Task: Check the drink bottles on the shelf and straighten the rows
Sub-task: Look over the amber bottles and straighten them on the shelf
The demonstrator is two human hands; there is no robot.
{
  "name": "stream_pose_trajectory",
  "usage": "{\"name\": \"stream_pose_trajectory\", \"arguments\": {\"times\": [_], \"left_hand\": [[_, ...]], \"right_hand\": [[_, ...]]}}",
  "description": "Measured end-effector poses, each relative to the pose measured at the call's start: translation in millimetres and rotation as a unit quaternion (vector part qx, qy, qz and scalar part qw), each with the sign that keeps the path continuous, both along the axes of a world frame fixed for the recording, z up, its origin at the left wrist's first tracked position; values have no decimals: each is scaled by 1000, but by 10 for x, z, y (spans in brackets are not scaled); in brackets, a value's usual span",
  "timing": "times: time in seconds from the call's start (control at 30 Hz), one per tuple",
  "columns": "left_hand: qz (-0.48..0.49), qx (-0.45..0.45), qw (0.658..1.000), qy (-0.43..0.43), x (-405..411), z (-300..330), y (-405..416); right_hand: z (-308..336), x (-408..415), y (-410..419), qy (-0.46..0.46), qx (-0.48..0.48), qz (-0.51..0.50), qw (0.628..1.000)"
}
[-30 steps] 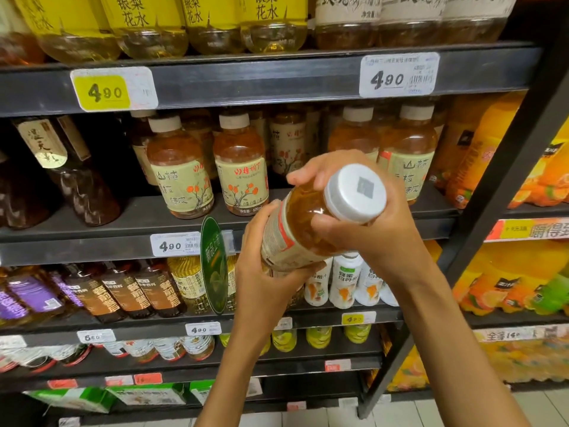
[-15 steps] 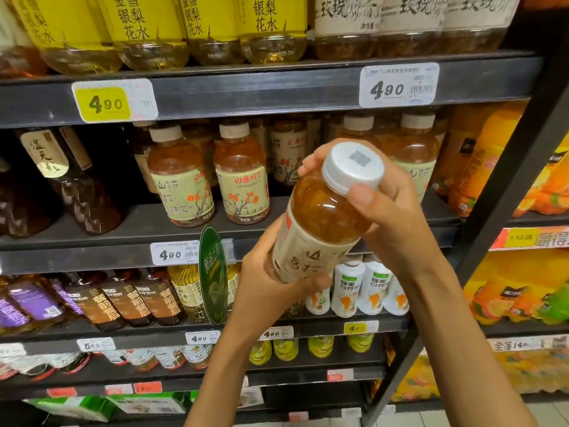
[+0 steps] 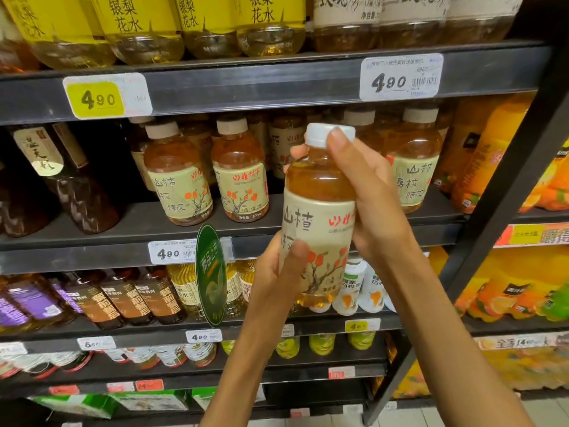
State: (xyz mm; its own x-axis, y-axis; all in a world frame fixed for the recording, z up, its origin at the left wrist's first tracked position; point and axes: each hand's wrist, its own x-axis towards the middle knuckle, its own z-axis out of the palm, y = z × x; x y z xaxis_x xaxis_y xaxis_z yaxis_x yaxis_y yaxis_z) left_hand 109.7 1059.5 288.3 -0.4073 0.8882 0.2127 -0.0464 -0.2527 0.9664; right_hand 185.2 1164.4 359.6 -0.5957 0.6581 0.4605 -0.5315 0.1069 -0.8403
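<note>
I hold an amber drink bottle (image 3: 318, 211) with a white cap and a cream label upright in front of the middle shelf (image 3: 129, 224). My left hand (image 3: 277, 272) grips its lower body from the left, thumb across the label. My right hand (image 3: 369, 198) wraps the upper body and neck from the right, thumb against the cap. Matching bottles stand on the shelf behind: two at the left (image 3: 177, 177) (image 3: 240, 171) and one at the right (image 3: 414, 161), with more rows behind them. A gap lies in the front row behind the held bottle.
Yellow-labelled bottles (image 3: 138, 23) line the top shelf. Dark bottles (image 3: 70, 177) lean at the left of the middle shelf. A green oval sign (image 3: 211, 272) sticks out from the shelf edge. A black upright post (image 3: 505, 211) divides off orange juice bottles (image 3: 505, 143) at the right.
The bottle has swung from tilted, cap toward me, to upright with its label facing me. Both hands rose with it and keep their hold.
</note>
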Motion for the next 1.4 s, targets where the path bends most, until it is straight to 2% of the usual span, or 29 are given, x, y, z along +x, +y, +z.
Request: {"name": "stream_pose_trajectory", "arguments": {"times": [0.1, 0.23, 0.37, 0.47, 0.57, 0.67, 0.77, 0.97, 1.1, 1.2, 1.3, 1.4], "left_hand": [[-1, -7, 999, -31, -15, 9, -17], [-76, -26, 992, -101, 16, 18, -65], [-74, -48, 988, -127, 28, 9, -46], [-61, -70, 991, -95, -20, 19, -47], [-43, -72, 996, -39, -34, 62, -24], [-10, -68, 997, -31, 2, 61, 9], [-25, -50, 997, -51, 35, 54, -2], [-100, -13, 980, -174, -19, 66, -33], [-155, -41, 961, -225, 8, 42, -25], [-161, -55, 962, -215, -40, 8, -25], [-111, -66, 981, -143, -96, -29, -32], [-98, -73, 987, -108, -109, -32, -46]], "right_hand": [[32, 0, 34, -19, 7, 13, 1000], [96, -5, 156, -41, -28, 124, 991], [65, -80, 178, -24, -85, 185, 979], [60, -85, 180, -20, -115, 174, 978], [69, -62, 185, -54, -96, 92, 990], [65, -61, 174, -92, -96, 27, 991], [84, -46, 185, -116, -78, 9, 990], [93, -18, 236, -63, -135, 135, 980], [60, -127, 223, -18, -202, 202, 958], [45, -144, 247, -24, -198, 181, 963], [50, -126, 273, -44, -185, 141, 972], [58, -105, 290, -75, -159, 84, 981]]}}
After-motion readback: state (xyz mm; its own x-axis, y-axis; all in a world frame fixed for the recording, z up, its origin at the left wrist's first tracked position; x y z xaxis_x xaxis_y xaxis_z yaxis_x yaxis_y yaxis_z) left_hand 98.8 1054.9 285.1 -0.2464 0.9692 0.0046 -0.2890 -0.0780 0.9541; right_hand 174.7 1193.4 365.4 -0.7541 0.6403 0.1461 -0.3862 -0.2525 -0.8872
